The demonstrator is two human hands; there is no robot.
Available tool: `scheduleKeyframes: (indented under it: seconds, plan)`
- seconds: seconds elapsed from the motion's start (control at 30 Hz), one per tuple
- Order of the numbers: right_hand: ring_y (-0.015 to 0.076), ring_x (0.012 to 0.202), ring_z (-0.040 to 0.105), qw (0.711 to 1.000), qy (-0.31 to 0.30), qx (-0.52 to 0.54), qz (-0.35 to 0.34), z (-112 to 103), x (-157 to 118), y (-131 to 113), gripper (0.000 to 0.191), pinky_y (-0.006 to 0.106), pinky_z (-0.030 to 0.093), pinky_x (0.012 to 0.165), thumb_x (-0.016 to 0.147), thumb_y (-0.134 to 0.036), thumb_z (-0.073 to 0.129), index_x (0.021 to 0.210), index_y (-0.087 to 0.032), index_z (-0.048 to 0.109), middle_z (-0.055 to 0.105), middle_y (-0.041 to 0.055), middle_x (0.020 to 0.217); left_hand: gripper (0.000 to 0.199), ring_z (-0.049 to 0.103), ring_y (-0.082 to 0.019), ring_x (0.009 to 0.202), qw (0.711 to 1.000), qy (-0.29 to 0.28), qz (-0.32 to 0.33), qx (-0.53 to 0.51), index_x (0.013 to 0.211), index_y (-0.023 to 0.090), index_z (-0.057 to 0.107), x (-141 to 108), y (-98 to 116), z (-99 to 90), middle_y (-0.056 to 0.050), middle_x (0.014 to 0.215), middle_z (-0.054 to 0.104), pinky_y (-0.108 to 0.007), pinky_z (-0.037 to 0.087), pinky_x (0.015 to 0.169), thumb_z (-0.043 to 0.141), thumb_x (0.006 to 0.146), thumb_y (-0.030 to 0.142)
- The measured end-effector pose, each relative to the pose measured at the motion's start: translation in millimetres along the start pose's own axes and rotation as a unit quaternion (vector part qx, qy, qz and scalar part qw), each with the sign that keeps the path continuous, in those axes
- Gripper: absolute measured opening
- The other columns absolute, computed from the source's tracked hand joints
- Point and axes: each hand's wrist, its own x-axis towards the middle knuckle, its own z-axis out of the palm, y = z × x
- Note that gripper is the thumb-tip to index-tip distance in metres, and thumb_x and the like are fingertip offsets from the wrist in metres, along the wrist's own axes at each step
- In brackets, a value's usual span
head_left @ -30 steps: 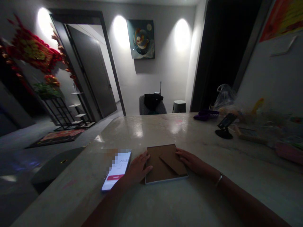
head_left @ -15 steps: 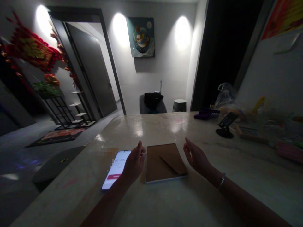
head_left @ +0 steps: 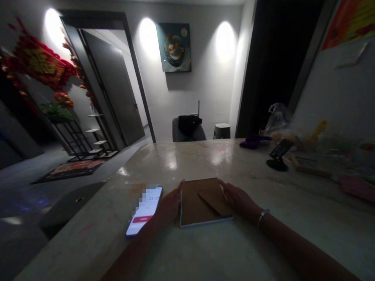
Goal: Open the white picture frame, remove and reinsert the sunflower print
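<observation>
Flat brown kraft-paper folder (head_left: 190,207) with a pale edge, lying near the front of a polished pale stone worktop (head_left: 187,164), a triangular brown flap (head_left: 215,201) across its right half. Left grip (head_left: 170,207): spread, fingers straight and tilted on edge, tips at the folder's left side, nothing pinched. Right grip (head_left: 238,201): spread, fingers extended, tips at the folder's upper right, beside the flap, nothing pinched; metal bangle (head_left: 263,215) on the wrist. Smartphone (head_left: 145,212), lying at a slant just beside the left grip, screen lit, part of it pixelated. Farther right on the worktop, well apart from both grips: black phone stand (head_left: 278,156) holding a dark phone, purple item (head_left: 254,142), clear plastic bag (head_left: 278,119), and a blurred pile of objects, among them a pink item (head_left: 357,187). Beyond the far edge of the worktop: grey chair (head_left: 189,134) with a black garment (head_left: 190,125) over its back, small grey cylindrical bin (head_left: 222,131), framed round-motif painting (head_left: 174,47) on the wall. Off to the left: black metal plant stand (head_left: 79,136), red-and-gold hanging decoration (head_left: 38,64), patterned floor mat (head_left: 68,171), grey door (head_left: 113,88) standing ajar.
</observation>
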Motion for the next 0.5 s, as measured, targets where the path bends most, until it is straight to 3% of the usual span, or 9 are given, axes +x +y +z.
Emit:
scheduleKeyframes:
  seconds: [0.07, 0.17, 0.33, 0.5]
  plan:
    - [0.0165, 0.075, 0.055, 1.0, -0.005, 0.02, 0.014, -7, 1, -6, 0.042, 0.028, 0.044, 0.068, 0.085, -0.018, 0.031, 0.127, -0.017, 0.036, 0.058, 0.0097, 0.093, 0.057, 0.056, -0.017, 0.077, 0.999, -0.006, -0.009, 0.036, 0.134, 0.019, 0.023, 0, 2, -1.6, -0.008, 0.092, 0.06, -0.028, 0.044, 0.068, 0.032, 0.078, 0.014]
    - [0.017, 0.085, 0.055, 0.997, 0.004, 0.059, 0.041, -15, 2, -20, 0.033, 0.029, 0.043, 0.076, 0.086, -0.024, 0.032, 0.111, -0.018, 0.053, 0.059, 0.0093, 0.096, 0.046, 0.056, -0.017, 0.085, 0.998, 0.005, -0.007, 0.066, 0.124, 0.018, 0.041, 1, 1, -1.5, -0.008, 0.095, 0.061, -0.03, 0.043, 0.075, 0.033, 0.078, 0.013]
    - [0.0234, 0.106, 0.047, 0.994, -0.061, 0.086, 0.031, -16, -3, -48, 0.047, 0.037, 0.037, 0.088, 0.076, -0.037, 0.053, 0.119, -0.021, 0.046, 0.052, 0.01, 0.118, 0.033, 0.056, -0.016, 0.093, 0.998, 0.021, -0.011, 0.057, 0.101, 0.016, 0.059, 4, -4, 4.1, -0.007, 0.098, 0.062, -0.028, 0.041, 0.083, 0.034, 0.079, 0.014]
    - [0.0232, 0.109, 0.045, 0.995, -0.062, 0.077, -0.015, -14, -5, -58, 0.052, 0.039, 0.038, 0.088, 0.076, -0.018, 0.05, 0.126, -0.026, 0.037, 0.05, 0.0085, 0.12, 0.032, 0.056, -0.017, 0.094, 0.998, 0.046, -0.028, 0.035, 0.101, 0.017, 0.06, 4, -4, 6.6, -0.007, 0.1, 0.063, -0.03, 0.042, 0.083, 0.035, 0.08, 0.019]
